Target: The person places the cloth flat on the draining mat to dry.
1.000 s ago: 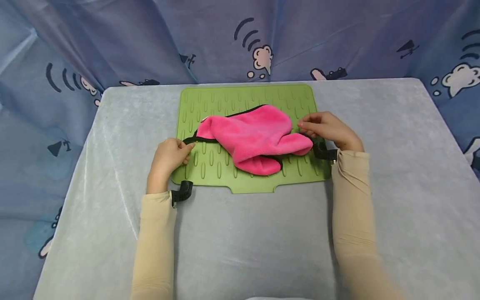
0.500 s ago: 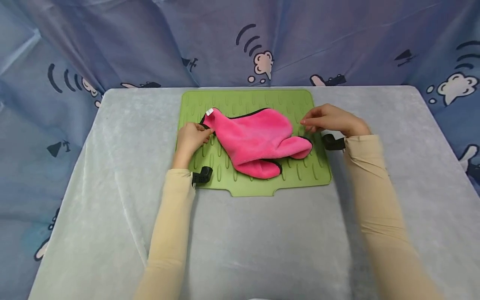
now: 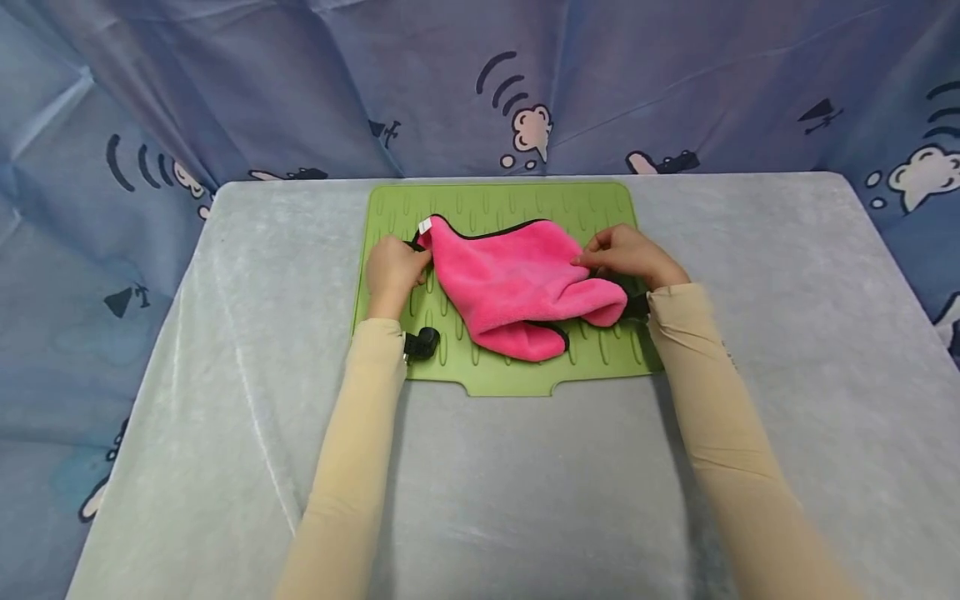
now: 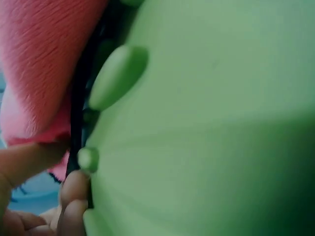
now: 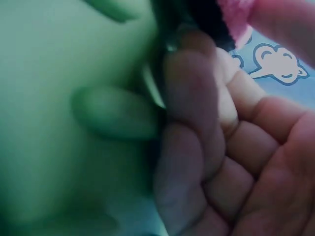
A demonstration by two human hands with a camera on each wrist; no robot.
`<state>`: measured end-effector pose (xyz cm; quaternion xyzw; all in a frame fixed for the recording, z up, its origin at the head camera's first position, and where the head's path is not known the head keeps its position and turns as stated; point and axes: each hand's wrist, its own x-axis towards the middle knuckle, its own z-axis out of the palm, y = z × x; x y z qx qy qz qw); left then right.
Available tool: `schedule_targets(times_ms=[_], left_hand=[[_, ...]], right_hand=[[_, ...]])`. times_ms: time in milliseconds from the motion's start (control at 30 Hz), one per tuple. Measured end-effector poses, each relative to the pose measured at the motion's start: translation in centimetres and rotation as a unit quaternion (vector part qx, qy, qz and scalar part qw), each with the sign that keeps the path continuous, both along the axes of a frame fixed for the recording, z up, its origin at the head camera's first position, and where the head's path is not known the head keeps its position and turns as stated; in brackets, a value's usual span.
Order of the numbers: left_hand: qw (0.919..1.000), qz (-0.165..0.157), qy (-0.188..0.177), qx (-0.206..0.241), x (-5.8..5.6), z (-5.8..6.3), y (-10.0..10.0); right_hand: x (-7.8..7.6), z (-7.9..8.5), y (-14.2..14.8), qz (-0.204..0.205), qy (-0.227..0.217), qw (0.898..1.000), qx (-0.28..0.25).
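Observation:
A crumpled pink plush cloth (image 3: 517,279) with black edging and a small white tag lies on a green ribbed silicone mat (image 3: 510,382). My left hand (image 3: 393,268) pinches its left corner below the tag. In the left wrist view, the black edge of the cloth (image 4: 42,59) runs between thumb and fingers. At the cloth's right side, my right hand (image 3: 626,252) pinches the edge, its other fingers curled. The right wrist view shows a bit of pink cloth (image 5: 236,14) between thumb and forefinger. The lower right part of the cloth is folded over itself.
A pale grey covering (image 3: 525,492) spreads over the table around the mat. Behind and to the left hangs a blue printed curtain (image 3: 420,83). A black wrist camera (image 3: 422,343) sits at the left sleeve's cuff.
My left hand has moved up and right, carrying the cloth's left corner with it. My right hand first rose slightly, then came left onto the cloth's right edge and took hold.

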<state>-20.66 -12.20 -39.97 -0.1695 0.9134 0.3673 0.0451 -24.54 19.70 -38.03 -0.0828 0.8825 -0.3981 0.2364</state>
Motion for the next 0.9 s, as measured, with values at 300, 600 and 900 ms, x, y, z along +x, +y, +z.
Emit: schedule_targets(times_ms=[300,600,900], left_hand=[[0.9989,0.011,-0.006,-0.046,-0.5,-0.5,0.3],[0.9992,0.000,0.038,0.010,0.3,-1.1,-0.5],[0.9369,0.006,0.026,0.349,0.1,0.2,-2.4]], right_hand=[[0.1,-0.1,-0.1,-0.006,0.018,1.000,0.010],[0.3,-0.2,1.0,-0.017,0.000,0.998,-0.057],[-0.2,0.6,3.2,-0.061,-0.018,0.985,-0.163]])
